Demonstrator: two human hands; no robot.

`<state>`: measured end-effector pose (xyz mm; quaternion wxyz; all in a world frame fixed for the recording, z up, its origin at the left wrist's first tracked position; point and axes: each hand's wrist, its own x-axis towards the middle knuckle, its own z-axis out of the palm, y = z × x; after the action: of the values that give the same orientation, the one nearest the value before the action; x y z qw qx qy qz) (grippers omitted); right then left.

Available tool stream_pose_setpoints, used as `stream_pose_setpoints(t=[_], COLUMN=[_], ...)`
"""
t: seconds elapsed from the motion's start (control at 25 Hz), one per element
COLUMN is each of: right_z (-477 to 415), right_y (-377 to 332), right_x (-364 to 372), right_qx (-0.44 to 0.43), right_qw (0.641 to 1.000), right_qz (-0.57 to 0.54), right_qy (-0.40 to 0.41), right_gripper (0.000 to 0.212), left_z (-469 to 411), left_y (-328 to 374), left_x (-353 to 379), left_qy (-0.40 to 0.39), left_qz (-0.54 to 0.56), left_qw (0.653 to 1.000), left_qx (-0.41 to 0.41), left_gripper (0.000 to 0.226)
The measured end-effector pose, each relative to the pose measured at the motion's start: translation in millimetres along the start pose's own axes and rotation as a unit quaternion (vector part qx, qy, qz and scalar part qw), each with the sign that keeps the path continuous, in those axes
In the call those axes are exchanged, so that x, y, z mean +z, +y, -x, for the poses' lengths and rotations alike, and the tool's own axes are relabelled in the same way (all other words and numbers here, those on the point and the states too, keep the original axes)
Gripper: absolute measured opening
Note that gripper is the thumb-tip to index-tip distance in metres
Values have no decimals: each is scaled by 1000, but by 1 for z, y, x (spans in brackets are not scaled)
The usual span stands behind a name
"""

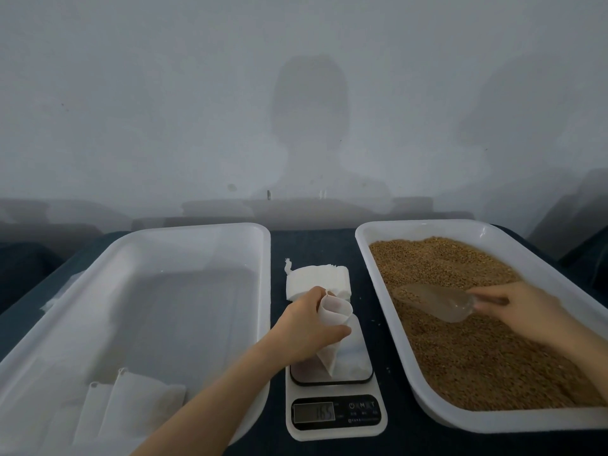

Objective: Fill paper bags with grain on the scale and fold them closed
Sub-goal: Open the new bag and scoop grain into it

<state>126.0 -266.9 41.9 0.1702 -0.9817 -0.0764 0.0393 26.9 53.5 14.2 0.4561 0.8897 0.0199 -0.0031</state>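
My left hand (pixel 307 327) grips a small white paper bag (pixel 332 327) with its mouth held open, its bottom resting on the plate of the kitchen scale (pixel 335 406). The scale's display shows a dim reading. My right hand (pixel 523 307) holds the handle of a clear plastic scoop (pixel 434 301), which carries grain and lies over the brown grain (pixel 477 350) in the white tray (pixel 427 409) on the right.
A stack of empty white bags (pixel 316 278) lies behind the scale. A large white tray (pixel 260 258) on the left holds a few filled bags (pixel 131 403) in its near corner. The table has a dark cloth (pixel 312 245), and a grey wall stands behind.
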Motion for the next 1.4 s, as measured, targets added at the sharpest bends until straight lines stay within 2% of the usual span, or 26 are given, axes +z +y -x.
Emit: stream_pose_setpoints(t=[0.24, 0.52, 0.76, 0.92, 1.04, 1.32, 1.4], right_z=[10, 21, 8, 3, 5, 14, 18], right_y=[-18, -71, -102, -111, -119, -137, -147], right_x=[-20, -48, -48, -47, -49, -50, -49], right_qx=[-31, -154, -251, -261, -273, -357, -415], right_qw=[998, 986, 967, 959, 950, 906, 866], right_qz=[-31, -57, 39, 87, 131, 198, 229], right_qy=[38, 16, 29, 74, 69, 114, 158], right_gripper=[32, 30, 28, 28, 30, 31, 33], left_z=[-1, 0, 0, 0, 0, 0, 0], left_y=[0, 1, 2, 1, 2, 3, 4], left_x=[0, 0, 0, 0, 0, 0, 0], left_qy=[0, -4, -11, -10, -15, -20, -16], left_qz=[-3, 8, 15, 18, 19, 32, 33], left_qw=[1000, 1000, 1000, 1000, 1000, 999, 999], left_qx=[-2, 2, -6, -2, -2, -1, -3], left_gripper=[46, 45, 52, 51, 52, 47, 47])
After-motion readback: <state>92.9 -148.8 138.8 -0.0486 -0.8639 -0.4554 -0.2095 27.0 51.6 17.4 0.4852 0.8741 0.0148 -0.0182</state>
